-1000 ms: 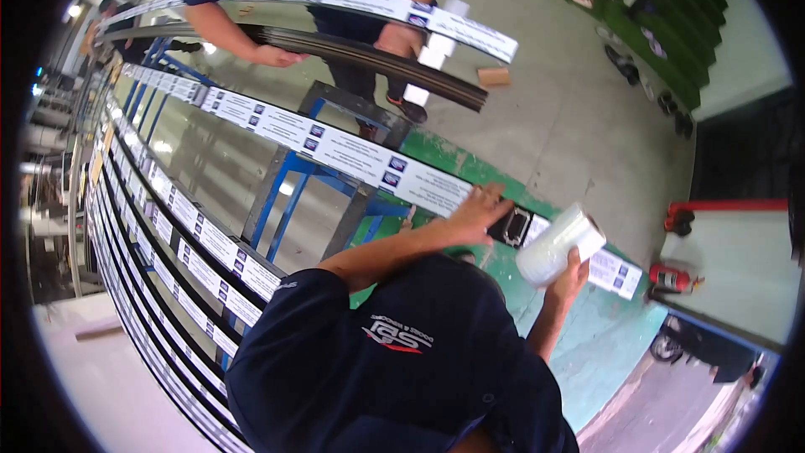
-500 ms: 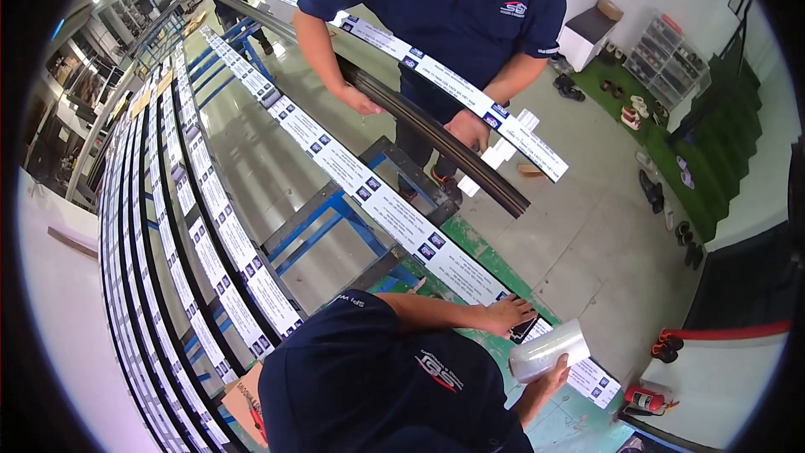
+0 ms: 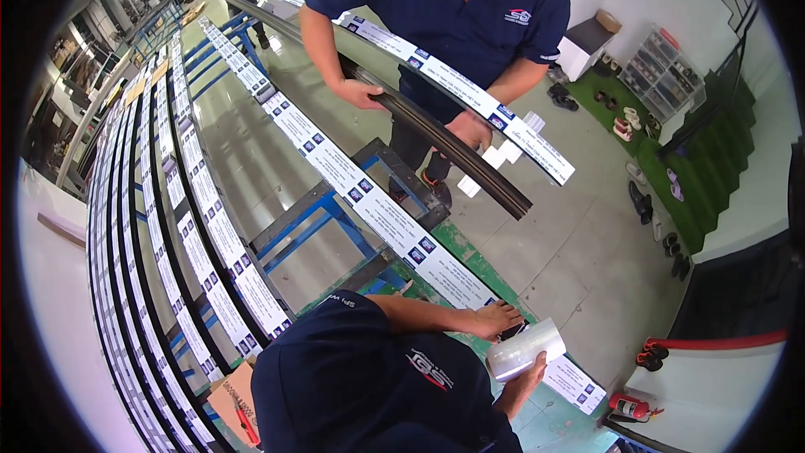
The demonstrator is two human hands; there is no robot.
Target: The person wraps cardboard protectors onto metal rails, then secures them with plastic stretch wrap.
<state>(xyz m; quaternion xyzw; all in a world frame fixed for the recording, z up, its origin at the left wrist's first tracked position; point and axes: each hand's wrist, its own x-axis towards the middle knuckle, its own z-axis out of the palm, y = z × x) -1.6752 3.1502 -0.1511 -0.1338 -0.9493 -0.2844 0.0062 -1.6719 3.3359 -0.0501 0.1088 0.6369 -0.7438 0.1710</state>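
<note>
Head view: looking down, the camera is showing a workshop, with a person's 2 bare hands working at the near end of a long white-labelled bar [image 3: 360,193].
Left hand [image 3: 498,320]: reaching palm-down from the left, resting over a small dark piece [image 3: 511,332] on the bar; the hand and the roll are mostly hiding that piece, so I cannot tell whether the fingers are gripping it.
Right hand [image 3: 523,382]: clamping onto a roll of clear film [image 3: 516,354], its fingers curling against the lower side.
Roll: tilting up toward the right, sitting just beside the left hand and covering part of the bar; I cannot tell whether it is touching the bar.
Bar: running diagonally from upper left to lower right, crossing a blue stand [image 3: 327,220].
Co-worker [image 3: 444,33]: standing across the bar in a navy shirt, supporting a dark grooved profile [image 3: 457,148] with 2 hands; a white-labelled strip [image 3: 449,88] is running alongside.
Left side: several labelled bars [image 3: 251,292] are lying in parallel rows; a red-handled tool [image 3: 245,424] is resting on cardboard [image 3: 226,398].
Right side: a red fire extinguisher [image 3: 629,407] is standing near the bar's end.
</note>
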